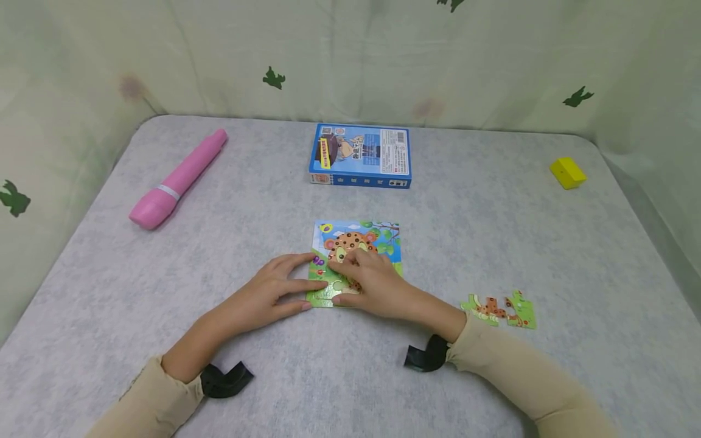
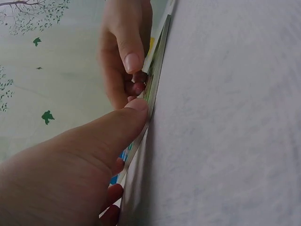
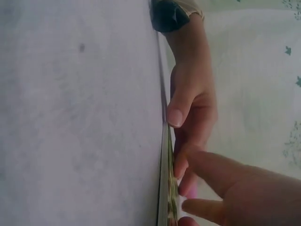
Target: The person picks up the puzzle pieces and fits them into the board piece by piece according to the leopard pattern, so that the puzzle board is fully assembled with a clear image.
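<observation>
A jigsaw puzzle (image 1: 386, 233) with a spotted leopard's face lies flat on the table, its lower middle covered by a hand. My left hand (image 1: 268, 295) rests at its left edge, fingers spread and fingertips on the border. In the left wrist view, the left thumb (image 2: 137, 104) is at the board's near edge. My right hand (image 1: 378, 285) reaches over the puzzle from the right, index finger and thumb apart and fingertips down on the picture. No piece shows between them. Several loose puzzle pieces (image 1: 523, 311) lie beside the right forearm, partly joined.
A blue printed box (image 1: 361, 155) lies behind the puzzle. At the left is a pink microphone-shaped thing (image 1: 188, 170), and a yellow block (image 1: 568, 173) sits at the far right. A pale curtain (image 1: 350, 61) with green leaf shapes hangs beyond the table's back edge.
</observation>
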The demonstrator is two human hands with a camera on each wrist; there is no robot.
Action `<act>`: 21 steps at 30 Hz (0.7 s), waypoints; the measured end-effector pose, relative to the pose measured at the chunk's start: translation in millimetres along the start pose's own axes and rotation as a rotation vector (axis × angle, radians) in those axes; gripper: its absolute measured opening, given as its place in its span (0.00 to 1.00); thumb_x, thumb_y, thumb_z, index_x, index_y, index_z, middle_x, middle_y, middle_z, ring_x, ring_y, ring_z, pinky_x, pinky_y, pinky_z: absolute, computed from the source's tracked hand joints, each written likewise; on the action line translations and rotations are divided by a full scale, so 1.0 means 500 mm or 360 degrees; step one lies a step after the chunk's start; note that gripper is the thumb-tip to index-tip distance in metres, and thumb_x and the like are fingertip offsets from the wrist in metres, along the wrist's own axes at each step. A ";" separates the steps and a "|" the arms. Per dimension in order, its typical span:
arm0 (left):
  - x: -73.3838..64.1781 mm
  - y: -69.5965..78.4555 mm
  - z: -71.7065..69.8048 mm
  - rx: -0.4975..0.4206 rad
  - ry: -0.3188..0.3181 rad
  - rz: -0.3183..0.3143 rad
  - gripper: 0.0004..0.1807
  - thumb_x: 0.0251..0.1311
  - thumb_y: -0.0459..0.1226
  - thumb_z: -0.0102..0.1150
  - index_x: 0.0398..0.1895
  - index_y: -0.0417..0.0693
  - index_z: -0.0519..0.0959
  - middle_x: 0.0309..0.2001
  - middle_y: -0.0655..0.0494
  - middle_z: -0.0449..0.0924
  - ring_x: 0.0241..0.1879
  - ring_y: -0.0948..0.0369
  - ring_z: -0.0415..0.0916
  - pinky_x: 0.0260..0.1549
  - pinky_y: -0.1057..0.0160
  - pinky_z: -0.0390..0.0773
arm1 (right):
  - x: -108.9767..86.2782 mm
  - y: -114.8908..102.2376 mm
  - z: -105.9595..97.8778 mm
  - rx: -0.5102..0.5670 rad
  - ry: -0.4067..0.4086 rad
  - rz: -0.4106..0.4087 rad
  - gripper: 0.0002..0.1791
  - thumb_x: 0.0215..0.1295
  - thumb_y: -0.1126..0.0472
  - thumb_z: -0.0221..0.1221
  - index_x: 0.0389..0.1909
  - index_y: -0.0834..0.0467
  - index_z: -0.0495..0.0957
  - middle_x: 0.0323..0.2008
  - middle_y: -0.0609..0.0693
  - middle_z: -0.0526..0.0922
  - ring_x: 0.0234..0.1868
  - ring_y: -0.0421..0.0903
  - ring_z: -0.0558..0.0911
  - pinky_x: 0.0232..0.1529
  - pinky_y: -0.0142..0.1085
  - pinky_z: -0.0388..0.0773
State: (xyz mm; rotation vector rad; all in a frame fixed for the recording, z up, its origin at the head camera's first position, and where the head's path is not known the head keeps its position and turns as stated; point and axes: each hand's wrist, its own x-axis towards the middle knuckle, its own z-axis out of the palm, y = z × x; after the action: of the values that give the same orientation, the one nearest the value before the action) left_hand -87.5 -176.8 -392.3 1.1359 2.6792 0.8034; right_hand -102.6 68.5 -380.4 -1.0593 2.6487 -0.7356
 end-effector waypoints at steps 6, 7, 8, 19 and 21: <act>-0.001 0.002 -0.003 0.0000 0.0004 -0.0003 0.21 0.57 0.49 0.56 0.56 0.65 0.74 0.66 0.53 0.53 0.63 0.51 0.49 0.57 0.45 0.51 | -0.028 0.019 -0.020 0.0654 0.0010 0.0037 0.31 0.59 0.49 0.58 0.63 0.51 0.63 0.55 0.47 0.64 0.54 0.43 0.64 0.53 0.43 0.62; -0.001 0.001 -0.002 0.0002 0.0006 -0.0001 0.21 0.57 0.49 0.56 0.56 0.65 0.74 0.66 0.53 0.53 0.63 0.51 0.49 0.57 0.45 0.52 | -0.036 0.023 -0.025 0.0758 0.0034 0.0048 0.31 0.59 0.51 0.58 0.62 0.51 0.63 0.56 0.48 0.64 0.54 0.44 0.64 0.53 0.44 0.62; -0.001 0.001 -0.001 0.0004 0.0008 0.0002 0.21 0.57 0.49 0.56 0.55 0.65 0.74 0.66 0.52 0.53 0.63 0.51 0.49 0.57 0.46 0.52 | -0.045 0.026 -0.030 0.0842 0.0068 0.0052 0.30 0.59 0.53 0.59 0.62 0.52 0.62 0.56 0.49 0.64 0.54 0.45 0.65 0.53 0.44 0.63; 0.000 0.000 0.002 0.0019 0.0016 -0.0004 0.21 0.56 0.48 0.57 0.55 0.64 0.74 0.66 0.53 0.53 0.64 0.52 0.48 0.57 0.47 0.51 | -0.198 0.070 -0.099 0.0793 0.0535 0.0016 0.35 0.52 0.71 0.62 0.61 0.59 0.60 0.57 0.54 0.64 0.55 0.51 0.65 0.54 0.34 0.63; 0.000 -0.001 0.002 0.0019 0.0020 -0.0006 0.21 0.56 0.48 0.57 0.55 0.64 0.74 0.66 0.53 0.53 0.64 0.52 0.49 0.57 0.47 0.51 | -0.228 0.079 -0.109 0.0747 0.0584 0.0049 0.37 0.50 0.73 0.63 0.62 0.58 0.60 0.57 0.53 0.64 0.55 0.49 0.65 0.49 0.30 0.66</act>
State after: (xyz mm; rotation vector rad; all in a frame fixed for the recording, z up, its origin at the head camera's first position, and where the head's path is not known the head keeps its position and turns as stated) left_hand -87.5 -176.4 -393.4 1.1318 2.6988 0.7976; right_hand -62.5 192.0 -354.2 -0.8110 2.5495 -1.5763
